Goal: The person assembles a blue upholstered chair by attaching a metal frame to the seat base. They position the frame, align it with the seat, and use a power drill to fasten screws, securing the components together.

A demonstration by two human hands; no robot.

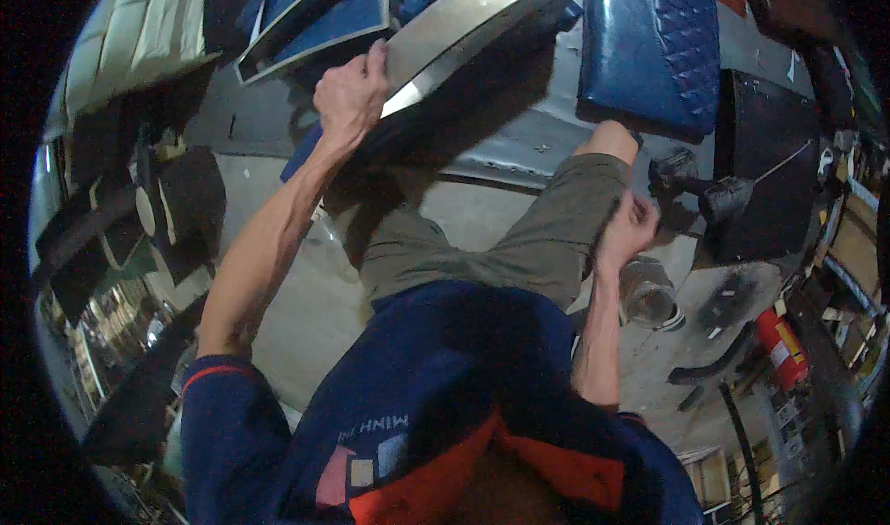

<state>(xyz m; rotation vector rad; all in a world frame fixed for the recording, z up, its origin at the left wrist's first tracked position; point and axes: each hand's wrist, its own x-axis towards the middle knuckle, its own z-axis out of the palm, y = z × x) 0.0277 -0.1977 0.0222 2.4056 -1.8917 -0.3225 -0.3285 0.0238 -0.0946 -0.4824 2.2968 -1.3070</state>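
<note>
L hand (pixel 350 94) is up at the near edge of a long metal strip (pixel 464 33), fingers curled over that edge and gripping it. The strip runs diagonally w/ blue padded upholstery (pixel 315 10) just behind it, and a second metal-edged blue panel sits beside it to the left. R hand (pixel 629 233) is low by the person's right knee, fingers closed narrow around sth small; can't tell what it is. Just beyond the R hand, a dark power tool (pixel 709 191) lies on the floor next to a black box (pixel 769 163). A quilted blue cushion (pixel 654 47) stands above the knee. Below the R hand sits a clear round jar (pixel 649 298) on the floor (pixel 297 312); contents not readable. A red extinguisher (pixel 779 344) lies towards the floor's right edge.
</note>
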